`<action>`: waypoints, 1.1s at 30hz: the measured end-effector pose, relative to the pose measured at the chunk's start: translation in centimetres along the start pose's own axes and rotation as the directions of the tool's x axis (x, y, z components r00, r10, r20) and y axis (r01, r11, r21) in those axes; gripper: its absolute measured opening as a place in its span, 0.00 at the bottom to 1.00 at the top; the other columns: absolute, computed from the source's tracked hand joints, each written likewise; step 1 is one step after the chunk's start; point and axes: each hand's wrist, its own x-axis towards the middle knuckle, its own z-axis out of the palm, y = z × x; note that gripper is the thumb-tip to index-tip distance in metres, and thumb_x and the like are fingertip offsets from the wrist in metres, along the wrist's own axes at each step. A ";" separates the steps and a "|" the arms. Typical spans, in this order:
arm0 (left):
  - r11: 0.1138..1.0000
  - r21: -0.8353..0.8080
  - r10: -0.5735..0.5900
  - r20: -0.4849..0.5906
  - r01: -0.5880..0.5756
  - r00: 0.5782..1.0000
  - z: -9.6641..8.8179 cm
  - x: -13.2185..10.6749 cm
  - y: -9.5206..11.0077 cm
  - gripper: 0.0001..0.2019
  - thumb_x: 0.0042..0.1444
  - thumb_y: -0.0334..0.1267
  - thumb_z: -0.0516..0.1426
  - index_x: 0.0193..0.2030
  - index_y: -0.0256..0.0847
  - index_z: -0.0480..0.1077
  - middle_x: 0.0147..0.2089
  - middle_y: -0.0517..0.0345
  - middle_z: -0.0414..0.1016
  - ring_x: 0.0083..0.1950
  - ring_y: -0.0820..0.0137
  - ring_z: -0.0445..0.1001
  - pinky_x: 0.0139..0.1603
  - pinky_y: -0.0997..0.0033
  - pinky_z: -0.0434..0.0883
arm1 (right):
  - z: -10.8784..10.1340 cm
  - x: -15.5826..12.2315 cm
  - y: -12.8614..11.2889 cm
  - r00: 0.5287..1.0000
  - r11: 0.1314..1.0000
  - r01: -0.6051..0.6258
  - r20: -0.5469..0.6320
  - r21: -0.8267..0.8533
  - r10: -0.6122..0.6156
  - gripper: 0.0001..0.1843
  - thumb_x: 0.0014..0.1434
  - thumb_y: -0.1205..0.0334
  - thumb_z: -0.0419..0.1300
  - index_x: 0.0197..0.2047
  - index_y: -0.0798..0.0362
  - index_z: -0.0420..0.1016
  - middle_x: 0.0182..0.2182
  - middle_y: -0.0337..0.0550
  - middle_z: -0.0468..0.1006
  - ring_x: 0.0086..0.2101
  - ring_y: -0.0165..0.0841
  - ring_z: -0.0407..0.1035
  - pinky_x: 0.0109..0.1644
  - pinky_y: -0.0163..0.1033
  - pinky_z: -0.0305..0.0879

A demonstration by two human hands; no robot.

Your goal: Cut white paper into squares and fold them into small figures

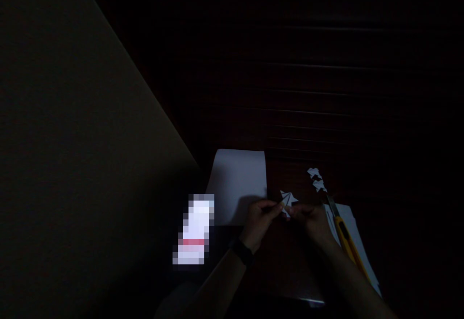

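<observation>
A small folded white paper figure (288, 198) with pointed corners is held between my two hands over the dark table. My left hand (259, 220) pinches its lower left side between thumb and finger. On the lower right side, my right hand (311, 220) grips it in the same way. Part of the figure's lower end is hidden by the fingertips. Beyond my right hand lie two small folded paper figures (319, 185), one behind the other.
Left of my hands lies a sheet of white paper (237, 179). A yellow utility knife (348, 244), blade showing, rests on a stack of white paper (357, 232) at right. A lit, pixelated screen (195, 229) stands at lower left, near the wall (90, 140). The scene is dim.
</observation>
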 end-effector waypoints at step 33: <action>0.986 -0.166 -0.038 -0.014 0.035 0.999 0.1 0.2 0.7 0.18 0.47 0.48 0.60 0.40 0.36 0.75 0.38 0.50 0.77 0.38 0.67 0.73 0.34 0.73 0.67 | 0.7 -0.2 0.1 0.998 0.996 0.012 -0.068 -0.093 -0.019 0.11 0.47 0.55 0.63 0.25 0.54 0.78 0.24 0.43 0.79 0.27 0.37 0.70 0.31 0.38 0.62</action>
